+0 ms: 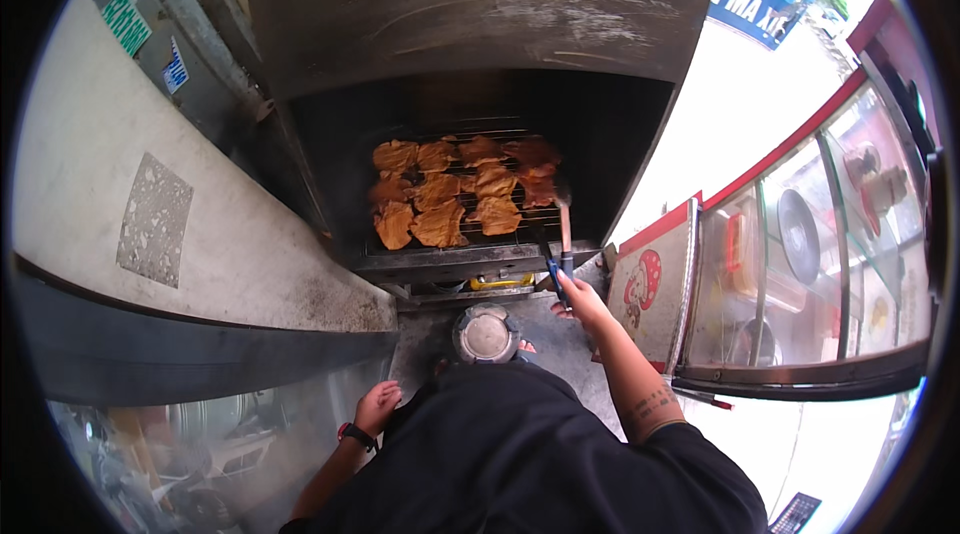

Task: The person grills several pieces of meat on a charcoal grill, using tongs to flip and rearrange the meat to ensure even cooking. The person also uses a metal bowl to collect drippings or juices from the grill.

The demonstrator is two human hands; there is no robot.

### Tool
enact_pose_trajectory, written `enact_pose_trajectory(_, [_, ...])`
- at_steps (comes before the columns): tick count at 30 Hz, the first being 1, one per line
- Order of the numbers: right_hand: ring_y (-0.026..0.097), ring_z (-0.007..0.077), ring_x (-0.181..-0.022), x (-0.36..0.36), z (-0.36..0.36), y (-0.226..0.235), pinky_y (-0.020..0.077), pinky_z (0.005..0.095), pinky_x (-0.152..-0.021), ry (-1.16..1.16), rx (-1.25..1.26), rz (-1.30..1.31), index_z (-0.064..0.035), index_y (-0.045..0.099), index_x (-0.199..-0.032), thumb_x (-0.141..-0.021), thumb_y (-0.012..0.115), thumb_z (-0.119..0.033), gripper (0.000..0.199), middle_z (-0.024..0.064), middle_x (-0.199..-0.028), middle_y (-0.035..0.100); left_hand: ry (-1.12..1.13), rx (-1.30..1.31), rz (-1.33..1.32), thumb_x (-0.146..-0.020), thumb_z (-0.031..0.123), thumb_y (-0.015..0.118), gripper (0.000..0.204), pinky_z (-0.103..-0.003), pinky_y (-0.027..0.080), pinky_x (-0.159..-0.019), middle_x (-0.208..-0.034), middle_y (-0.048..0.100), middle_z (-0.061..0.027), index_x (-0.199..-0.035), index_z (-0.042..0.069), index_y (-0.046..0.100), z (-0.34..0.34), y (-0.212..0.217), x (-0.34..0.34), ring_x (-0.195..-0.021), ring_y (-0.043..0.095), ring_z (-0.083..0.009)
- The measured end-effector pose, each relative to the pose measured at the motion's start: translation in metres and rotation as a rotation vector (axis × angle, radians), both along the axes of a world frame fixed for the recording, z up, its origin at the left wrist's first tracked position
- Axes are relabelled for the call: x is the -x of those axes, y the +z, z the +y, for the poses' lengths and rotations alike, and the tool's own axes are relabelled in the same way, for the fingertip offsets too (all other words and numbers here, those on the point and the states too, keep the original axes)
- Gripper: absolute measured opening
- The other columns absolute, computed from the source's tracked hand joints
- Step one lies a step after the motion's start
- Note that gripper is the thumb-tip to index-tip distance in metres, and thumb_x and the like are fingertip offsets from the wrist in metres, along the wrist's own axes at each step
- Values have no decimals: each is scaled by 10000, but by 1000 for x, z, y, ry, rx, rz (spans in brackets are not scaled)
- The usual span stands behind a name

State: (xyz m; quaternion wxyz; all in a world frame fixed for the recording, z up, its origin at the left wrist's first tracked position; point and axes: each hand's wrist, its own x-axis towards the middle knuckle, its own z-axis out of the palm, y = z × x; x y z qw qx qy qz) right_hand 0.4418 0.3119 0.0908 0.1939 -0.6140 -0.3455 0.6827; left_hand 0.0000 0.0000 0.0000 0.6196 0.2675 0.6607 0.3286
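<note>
My right hand (583, 302) is closed around the handles of a basting brush (566, 229) and a dark tool with a blue handle (551, 267); the kind of that tool is unclear. The brush's pale head rests beside the meat at the grill's right. Several flat, orange-brown slices of meat (437, 192) lie in rows on the wire grill rack (468, 202). Those at the upper right look darker and redder. My left hand (378, 406), a watch on its wrist, hangs low by my body with its fingers curled and nothing visible in them.
A scorched metal hood (480, 9) rises over the grill. Below it stands a round grey-lidded container (487, 334) on the floor, by a yellow item (502, 282). A pale counter (240, 234) runs along the left. At right is a glass display case (790, 244) with dishes.
</note>
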Motion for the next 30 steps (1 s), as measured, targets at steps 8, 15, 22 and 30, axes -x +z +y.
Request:
enact_pose_trajectory(8, [688,173,-940,-46,-89,-71,510,303,-828,146,-45,-151,-37,601,-1399,-1047,529,-570,643,77,-1271,690,-175,-138,-191,-1054,211,589,503,-401,404,-1166,-1522,528,-147,-1520,62,474,-31,80,-34,-1416,501,-254])
enact_pose_trajectory(15, [402,303,-1494,-59,-160,-91,307,368,-1231,673,14,74,-90,478,-1547,-1079,500,-472,605,149,-1606,450,-262,-165,-61,-990,286,643,696,-500,281,-1240,-1626,376,-197,-1584,56,362,-93,13,-27,-1544,285,-378])
enact_pose_trajectory(22, [325,331,-1535,-106,-125,97,289,525,-1231,1589,-713,-483,-196,374,-1601,-896,692,-602,874,85,-1690,308,-859,-410,447,-935,339,669,832,-535,302,-1224,-1625,312,-286,-1590,-8,290,-90,113,18,-1503,313,-469])
enact_pose_trajectory(30, [317,415,-1526,-70,-161,67,239,505,-1257,1147,-858,51,-7,71,-1627,-917,672,-445,1029,273,-1667,241,-575,-385,165,-968,324,624,839,-464,388,-1182,-1631,288,-300,-1616,-16,214,-65,137,-39,-1465,397,-445])
